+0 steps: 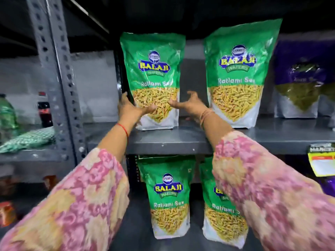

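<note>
A green Balaji Ratlami Sev packet (154,69) stands upright on the grey metal shelf (168,140). My left hand (130,108) holds its lower left side, fingers round the left edge and thumb across the front. My right hand (188,104) is at the packet's lower right edge. Its thumb lies over the front and its fingers are spread and loosely curved in the air beside the edge, not closed on it. Both arms reach forward in pink flowered sleeves.
A second green packet (237,73) stands to the right, then a purple packet (299,82). Two more green packets (168,200) (223,220) stand on the shelf below. A slotted steel upright (59,78) rises at left, with bottles (44,113) beyond it. A yellow price tag (322,163) hangs at right.
</note>
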Tool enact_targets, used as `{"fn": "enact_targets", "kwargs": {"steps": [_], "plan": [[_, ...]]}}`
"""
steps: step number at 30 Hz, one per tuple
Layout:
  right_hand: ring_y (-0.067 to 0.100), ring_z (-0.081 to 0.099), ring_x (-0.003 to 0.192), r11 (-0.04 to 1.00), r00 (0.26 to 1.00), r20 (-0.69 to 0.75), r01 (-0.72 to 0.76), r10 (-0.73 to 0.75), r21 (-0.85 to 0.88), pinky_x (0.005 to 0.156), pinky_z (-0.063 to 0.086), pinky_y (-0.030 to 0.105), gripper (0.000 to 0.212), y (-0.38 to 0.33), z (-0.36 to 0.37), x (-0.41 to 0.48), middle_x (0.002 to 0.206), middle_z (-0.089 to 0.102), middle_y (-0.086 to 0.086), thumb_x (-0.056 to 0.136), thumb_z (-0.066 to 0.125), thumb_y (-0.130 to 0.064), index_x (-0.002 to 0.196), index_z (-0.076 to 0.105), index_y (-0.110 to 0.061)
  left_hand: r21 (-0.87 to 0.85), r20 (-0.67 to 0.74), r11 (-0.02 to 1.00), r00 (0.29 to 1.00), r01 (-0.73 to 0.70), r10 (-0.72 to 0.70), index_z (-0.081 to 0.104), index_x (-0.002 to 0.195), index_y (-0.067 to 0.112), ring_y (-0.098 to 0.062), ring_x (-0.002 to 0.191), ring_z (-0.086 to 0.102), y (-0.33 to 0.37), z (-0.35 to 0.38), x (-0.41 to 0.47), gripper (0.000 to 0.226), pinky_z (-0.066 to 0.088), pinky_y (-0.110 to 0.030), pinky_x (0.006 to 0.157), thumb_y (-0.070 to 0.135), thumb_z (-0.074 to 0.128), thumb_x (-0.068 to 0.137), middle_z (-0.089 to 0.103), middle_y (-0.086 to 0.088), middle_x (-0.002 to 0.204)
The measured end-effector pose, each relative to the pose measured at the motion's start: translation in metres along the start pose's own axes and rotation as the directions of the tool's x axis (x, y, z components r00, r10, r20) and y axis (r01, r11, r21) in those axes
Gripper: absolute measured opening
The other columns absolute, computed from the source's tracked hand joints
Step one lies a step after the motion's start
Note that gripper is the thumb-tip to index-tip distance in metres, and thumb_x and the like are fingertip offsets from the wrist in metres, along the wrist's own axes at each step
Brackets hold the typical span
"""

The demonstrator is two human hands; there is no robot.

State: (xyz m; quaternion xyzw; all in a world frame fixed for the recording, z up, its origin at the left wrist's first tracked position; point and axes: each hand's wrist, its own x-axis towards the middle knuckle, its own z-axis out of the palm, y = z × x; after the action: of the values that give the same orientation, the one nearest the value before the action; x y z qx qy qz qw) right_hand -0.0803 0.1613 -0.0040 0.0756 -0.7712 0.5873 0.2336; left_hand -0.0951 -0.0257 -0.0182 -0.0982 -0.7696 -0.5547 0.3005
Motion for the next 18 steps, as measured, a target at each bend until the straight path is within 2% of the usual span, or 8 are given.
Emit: {"fn": "enact_targets", "kwargs": {"steps": [2, 4, 6, 7, 10, 13, 15, 18], "plan": [[0.026, 0.039, 0.126, 0.988, 0.986, 0.097, -0.13, 0.139, -0.088, 0.092, 0.043, 0.04, 0.111, 0.009, 0.008, 0.018, 0.139, 0.036, 0.011, 0.056, 0.084, -0.036, 0.138, 0.016, -0.002, -0.108, 0.189, 0.988, 0.978, 0.109, -0.087, 0.041, 0.126, 0.008, -0.026, 0.116, 0.054, -0.011, -0.002, 0.013, 0.115, 0.044, -0.045, 0.102, 0.043, 0.089, 0.027, 0.055, -0.014, 0.129], [0.024, 0.048, 0.12, 0.975, 0.958, 0.215, -0.16, 0.192, -0.156, 0.091, 0.05, 0.043, 0.122, 0.018, 0.015, 0.034, 0.135, 0.047, 0.008, 0.035, 0.089, -0.048, 0.134, 0.031, -0.005, -0.181, 0.352, 0.972, 0.932, 0.151, -0.08, 0.044, 0.122, 0.001, -0.022, 0.109, 0.055, -0.003, -0.003, 0.003, 0.079, 0.044, -0.035, 0.099, 0.013, 0.083, 0.054, 0.053, -0.009, 0.128], [0.026, 0.056, 0.115, 0.98, 0.95, 0.276, -0.106, 0.15, -0.167, 0.099, 0.047, 0.047, 0.099, 0.03, 0.019, 0.048, 0.128, 0.057, 0.012, 0.041, 0.089, -0.041, 0.124, 0.048, -0.005, -0.203, 0.411, 0.967, 0.91, 0.155, -0.059, 0.042, 0.123, -0.002, -0.017, 0.105, 0.05, 0.001, 0.0, -0.002, 0.058, 0.042, -0.025, 0.09, -0.012, 0.063, 0.069, 0.05, -0.005, 0.119], [0.028, 0.058, 0.111, 0.982, 0.949, 0.284, -0.089, 0.134, -0.166, 0.098, 0.047, 0.048, 0.091, 0.039, 0.02, 0.058, 0.122, 0.061, 0.012, 0.041, 0.088, -0.041, 0.118, 0.054, -0.006, -0.218, 0.415, 0.965, 0.909, 0.148, -0.046, 0.042, 0.123, -0.003, -0.017, 0.104, 0.049, 0.002, 0.0, -0.004, 0.057, 0.042, -0.023, 0.088, -0.015, 0.06, 0.07, 0.051, -0.008, 0.12], [0.027, 0.063, 0.101, 0.989, 0.975, 0.196, -0.081, 0.103, -0.121, 0.092, 0.051, 0.047, 0.098, 0.019, 0.021, 0.029, 0.111, 0.067, 0.007, 0.015, 0.089, -0.052, 0.102, 0.059, -0.015, -0.232, 0.421, 0.963, 0.906, 0.138, -0.028, 0.044, 0.122, 0.001, -0.021, 0.105, 0.054, 0.002, -0.008, 0.0, 0.061, 0.046, -0.031, 0.09, -0.012, 0.065, 0.066, 0.054, -0.018, 0.128], [0.023, 0.064, 0.097, 0.998, 0.99, 0.129, -0.045, 0.05, -0.038, 0.088, 0.052, 0.042, 0.055, -0.003, 0.02, -0.003, 0.105, 0.07, 0.004, 0.038, 0.091, -0.03, 0.083, 0.06, -0.02, -0.245, 0.454, 0.961, 0.891, 0.131, -0.006, 0.045, 0.12, 0.004, -0.021, 0.1, 0.057, 0.007, -0.024, 0.0, 0.058, 0.056, -0.02, 0.074, -0.01, 0.065, 0.067, 0.062, -0.01, 0.11], [0.021, 0.066, 0.095, 1.0, 0.997, 0.074, 0.009, -0.008, -0.016, 0.088, 0.054, 0.041, 0.055, -0.013, 0.021, -0.022, 0.103, 0.071, 0.004, 0.038, 0.09, -0.03, 0.085, 0.061, -0.021, -0.244, 0.469, 0.965, 0.883, 0.099, 0.028, 0.047, 0.116, 0.009, -0.016, 0.091, 0.059, 0.013, -0.036, -0.003, 0.054, 0.055, -0.014, 0.064, -0.01, 0.064, 0.069, 0.062, 0.001, 0.095], [0.019, 0.064, 0.094, 0.996, 0.997, 0.0, 0.08, -0.08, -0.032, 0.085, 0.055, 0.038, 0.06, -0.02, 0.025, -0.046, 0.1, 0.069, 0.002, 0.04, 0.089, -0.033, 0.09, 0.059, -0.019, -0.227, 0.464, 0.969, 0.886, 0.099, 0.018, 0.047, 0.106, 0.018, -0.007, 0.083, 0.059, 0.014, -0.052, -0.012, 0.049, 0.055, -0.018, 0.061, -0.006, 0.066, 0.068, 0.061, 0.006, 0.09]]}}
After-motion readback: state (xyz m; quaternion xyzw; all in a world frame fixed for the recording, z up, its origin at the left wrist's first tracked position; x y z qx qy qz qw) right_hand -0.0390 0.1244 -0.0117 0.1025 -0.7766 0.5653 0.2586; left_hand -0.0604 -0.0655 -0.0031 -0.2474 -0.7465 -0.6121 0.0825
